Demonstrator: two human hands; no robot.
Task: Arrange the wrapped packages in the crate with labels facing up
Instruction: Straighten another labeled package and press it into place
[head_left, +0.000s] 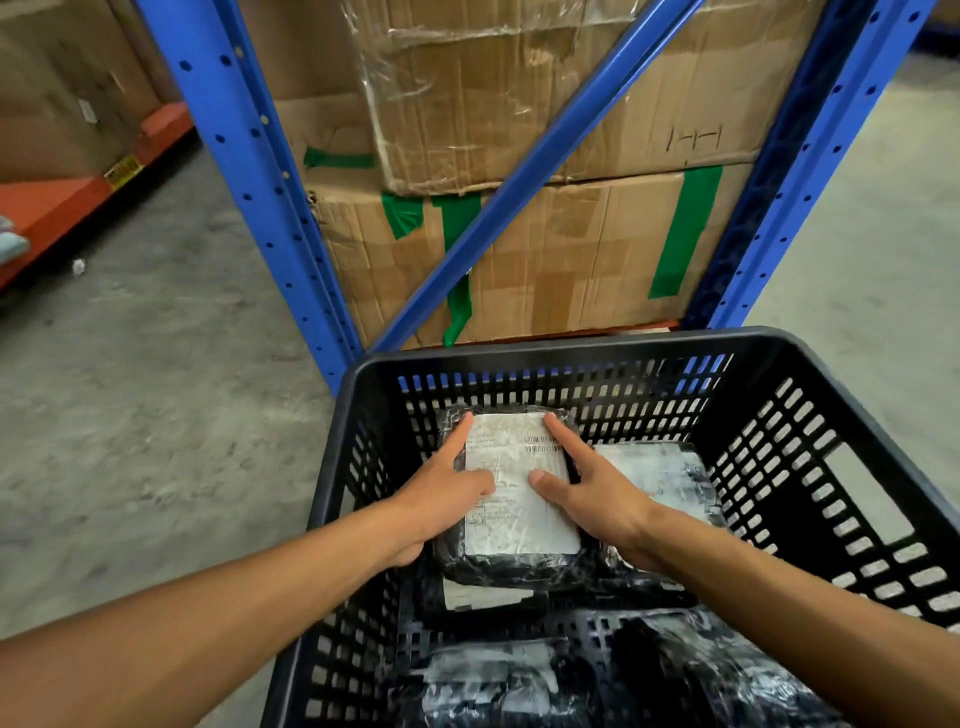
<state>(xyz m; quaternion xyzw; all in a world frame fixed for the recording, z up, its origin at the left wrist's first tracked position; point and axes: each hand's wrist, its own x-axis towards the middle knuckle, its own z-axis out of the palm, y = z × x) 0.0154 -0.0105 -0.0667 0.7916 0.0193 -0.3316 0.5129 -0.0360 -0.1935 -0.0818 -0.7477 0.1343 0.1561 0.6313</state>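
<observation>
A black slotted plastic crate (857, 447) fills the lower right of the head view. Inside it lies a black wrapped package (511, 499) with its white label facing up. My left hand (447, 493) grips its left side and my right hand (592, 499) grips its right side, fingers spread along the edges. A second package (660, 473) lies to the right, label up, partly under my right hand. Another package (483, 597) peeks out beneath the held one. Several more wrapped packages (519, 680) lie at the near end of the crate.
A blue metal rack (249, 156) with a diagonal brace stands right behind the crate, loaded with taped cardboard boxes (571, 249). Bare concrete floor (156, 415) lies to the left. An orange shelf beam (62, 202) runs along the far left.
</observation>
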